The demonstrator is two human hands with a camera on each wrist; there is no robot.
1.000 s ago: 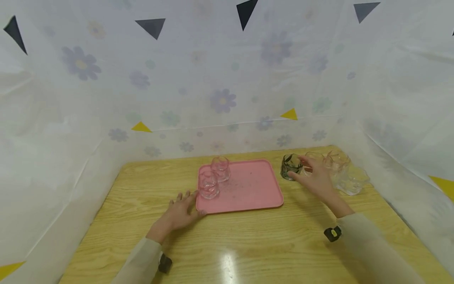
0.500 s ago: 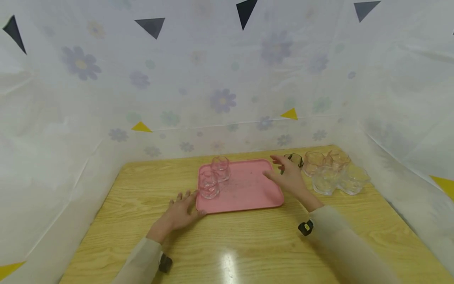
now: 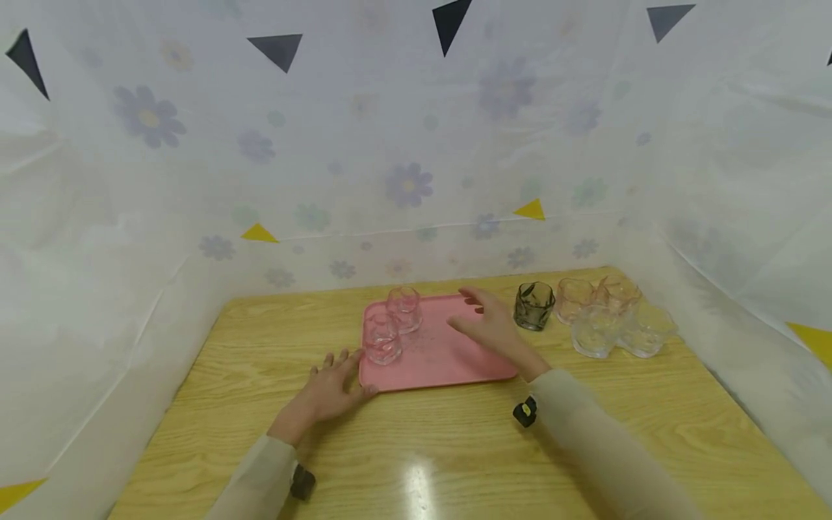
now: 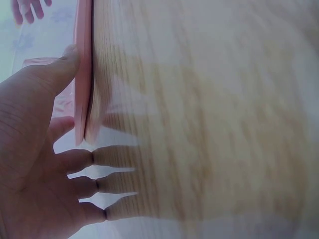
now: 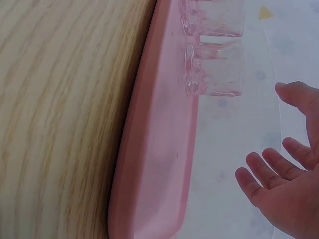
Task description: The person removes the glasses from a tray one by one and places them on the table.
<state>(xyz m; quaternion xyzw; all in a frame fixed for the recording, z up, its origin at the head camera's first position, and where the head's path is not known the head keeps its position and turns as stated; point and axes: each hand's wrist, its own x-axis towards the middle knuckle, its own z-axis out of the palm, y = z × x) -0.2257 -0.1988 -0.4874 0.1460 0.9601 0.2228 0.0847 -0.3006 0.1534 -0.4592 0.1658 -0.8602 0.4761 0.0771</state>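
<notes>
My left hand (image 3: 328,388) rests at the near left corner of a pink tray (image 3: 432,365), fingers spread on the table. In the left wrist view its thumb touches the tray's rim (image 4: 83,84), with the index finger beside the corner. Two clear drinking glasses (image 3: 382,341) stand at the tray's left end, one behind the other. Over the tray's right part hovers my right hand (image 3: 492,331), fingers apart and holding nothing. The right wrist view shows its palm (image 5: 294,199) and relaxed fingers above the tray, apart from the glasses (image 5: 217,69).
Right of the tray stands a dark grey glass (image 3: 534,306). Beyond it are two pinkish glasses (image 3: 575,302) and two clear, wavy-rimmed glasses (image 3: 594,334), grouped close together. White flower-patterned sheeting (image 3: 409,238) walls the wooden table (image 3: 364,455) at the back and sides.
My right hand has left the dark grey glass and moved left over the tray; the dark grey glass stays in place, now fully visible. The left hand and tray have not moved.
</notes>
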